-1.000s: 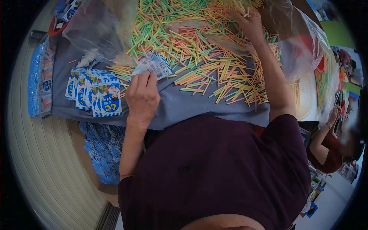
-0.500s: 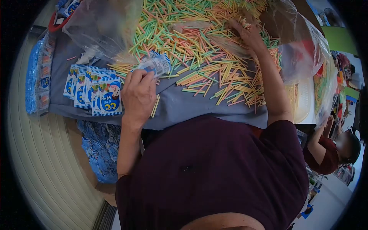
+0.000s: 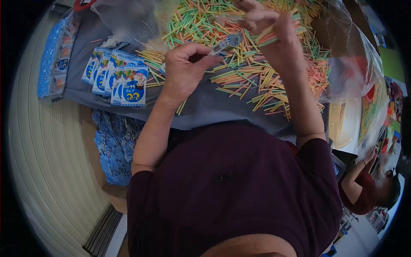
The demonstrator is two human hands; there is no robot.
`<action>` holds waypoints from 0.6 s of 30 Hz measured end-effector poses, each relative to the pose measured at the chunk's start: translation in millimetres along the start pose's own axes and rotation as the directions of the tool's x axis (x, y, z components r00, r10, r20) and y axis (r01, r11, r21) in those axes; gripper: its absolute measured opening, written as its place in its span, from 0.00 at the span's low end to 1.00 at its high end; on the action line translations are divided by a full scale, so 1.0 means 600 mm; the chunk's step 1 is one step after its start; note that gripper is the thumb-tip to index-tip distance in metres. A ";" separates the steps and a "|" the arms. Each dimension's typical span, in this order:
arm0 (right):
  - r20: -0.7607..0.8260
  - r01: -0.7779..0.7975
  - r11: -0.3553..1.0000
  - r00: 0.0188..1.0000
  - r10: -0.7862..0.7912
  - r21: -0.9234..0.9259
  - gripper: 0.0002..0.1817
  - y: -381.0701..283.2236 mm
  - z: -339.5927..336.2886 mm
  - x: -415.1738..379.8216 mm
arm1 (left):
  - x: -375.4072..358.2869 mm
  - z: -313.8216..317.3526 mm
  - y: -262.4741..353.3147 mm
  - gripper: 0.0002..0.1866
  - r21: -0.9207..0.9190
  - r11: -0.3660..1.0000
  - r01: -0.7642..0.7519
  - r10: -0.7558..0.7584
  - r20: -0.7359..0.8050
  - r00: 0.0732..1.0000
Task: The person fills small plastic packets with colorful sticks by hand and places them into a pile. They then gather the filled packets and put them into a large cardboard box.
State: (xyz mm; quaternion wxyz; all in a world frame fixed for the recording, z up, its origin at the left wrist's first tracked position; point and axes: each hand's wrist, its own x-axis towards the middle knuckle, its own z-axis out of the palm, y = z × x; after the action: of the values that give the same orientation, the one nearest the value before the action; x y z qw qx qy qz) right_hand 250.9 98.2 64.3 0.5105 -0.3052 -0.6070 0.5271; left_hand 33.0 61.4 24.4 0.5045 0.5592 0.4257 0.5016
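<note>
Between the thumb and fingers of my left hand is a small clear printed packet, held raised over the heap. A bundle of coloured sticks lies in my right hand, just right of the packet, with the fingers curled round it. Below and behind both hands spreads a large heap of pink, yellow and green sticks. Left of my left hand, overlapping blue and white printed packets lie on the grey cloth.
Clear plastic sheeting borders the heap on the right, near a pale basket. A blue-edged bag of packets lies far left. Another person sits at the right edge. Blue crumpled material hangs below the cloth.
My right hand has come back from the far part of the heap toward my left hand, with sticks in it. My left hand has raised the packet and moved it right.
</note>
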 end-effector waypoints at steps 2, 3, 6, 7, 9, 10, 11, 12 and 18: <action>0.058 -0.013 1.000 0.998 0.012 0.011 0.29 0.003 0.021 0.011 | 0.000 0.008 0.004 0.06 -0.042 0.999 -0.021 0.021 -0.001 1.000; 0.080 -0.017 1.000 0.997 0.016 0.012 0.29 0.005 0.030 0.014 | 0.000 0.009 0.006 0.06 0.013 0.998 -0.069 0.069 -0.007 0.998; 0.126 -0.014 1.000 0.992 0.015 -0.011 0.28 0.008 0.042 0.022 | -0.001 0.008 0.003 0.06 0.091 0.985 -0.149 0.151 -0.015 0.988; 0.134 -0.007 1.000 0.991 0.011 -0.024 0.28 0.005 0.041 0.024 | 0.000 0.007 -0.001 0.06 0.110 0.977 -0.181 0.184 -0.013 0.983; 0.137 0.017 0.999 0.990 -0.010 -0.048 0.27 0.001 0.032 0.025 | 0.004 0.004 -0.006 0.06 0.158 0.962 -0.223 0.224 0.015 0.975; 0.133 0.027 0.998 0.991 -0.019 -0.055 0.27 -0.002 0.024 0.025 | 0.004 0.004 -0.009 0.07 0.204 0.943 -0.264 0.260 0.047 0.965; 0.132 0.043 0.997 0.991 -0.035 -0.058 0.26 -0.004 0.018 0.023 | 0.004 0.006 -0.011 0.07 0.199 0.943 -0.266 0.262 0.047 0.964; 0.135 0.054 0.997 0.990 -0.046 -0.059 0.26 -0.006 0.014 0.023 | 0.002 0.010 -0.014 0.07 0.108 0.969 -0.221 0.221 0.015 0.975; 0.157 0.044 0.987 0.987 -0.020 -0.154 0.25 -0.003 0.027 0.028 | 0.006 0.010 -0.018 0.08 -0.089 0.978 -0.190 0.190 -0.002 0.982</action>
State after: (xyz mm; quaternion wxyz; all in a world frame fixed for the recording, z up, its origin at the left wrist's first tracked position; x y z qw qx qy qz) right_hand 231.0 107.8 72.1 0.4446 -0.2926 -0.6892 0.4916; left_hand 39.8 65.7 14.5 0.4800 0.5760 0.3459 0.5640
